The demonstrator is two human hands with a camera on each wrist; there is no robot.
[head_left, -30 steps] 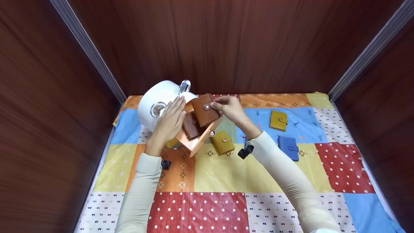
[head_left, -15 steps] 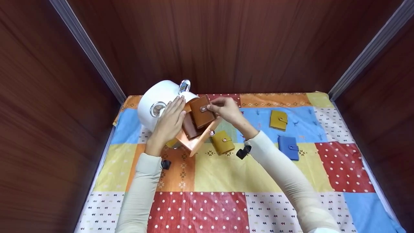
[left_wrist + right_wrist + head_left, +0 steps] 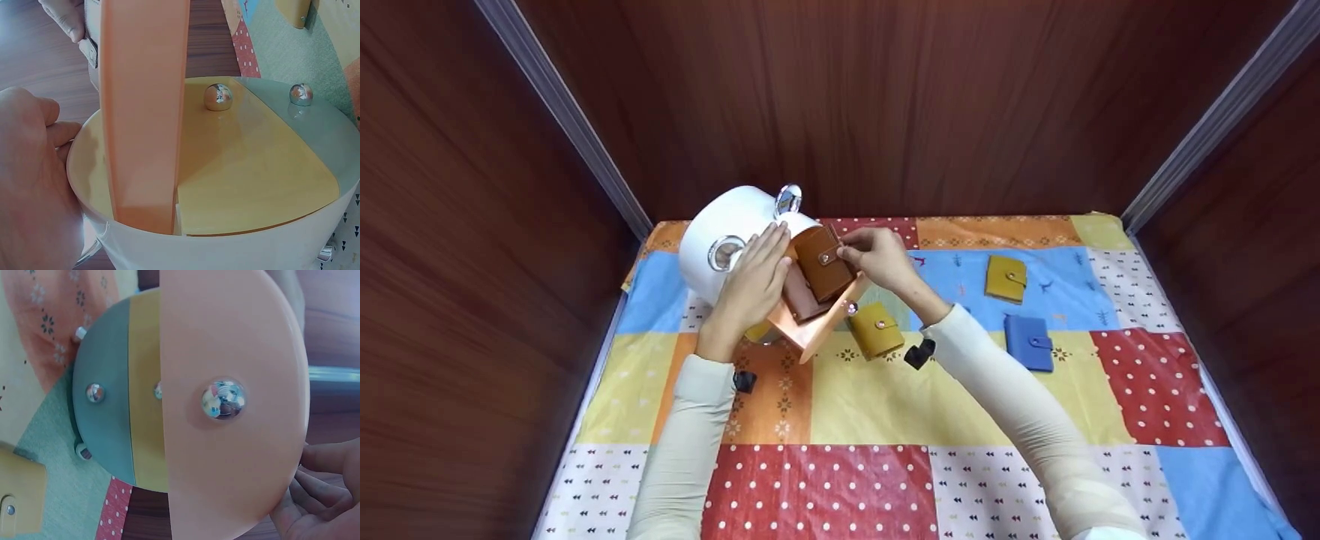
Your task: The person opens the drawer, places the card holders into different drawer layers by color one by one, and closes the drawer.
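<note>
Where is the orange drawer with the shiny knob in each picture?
Head: the orange drawer sticks out of the white tub, centre left.
Left wrist: a tall orange strip, upper left.
Right wrist: the big half-round front, filling the right.
Shared landmark: the shiny knob.

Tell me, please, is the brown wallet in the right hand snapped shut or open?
Shut: the brown wallet has its flap fastened by the snap, pinched by the right hand.

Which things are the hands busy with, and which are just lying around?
In use:
- right hand pinching the brown wallet
- left hand resting on the white container
- peach drawer

Lying about:
- yellow wallet by the drawer
- second yellow wallet
- blue wallet
- patchwork cloth
</note>
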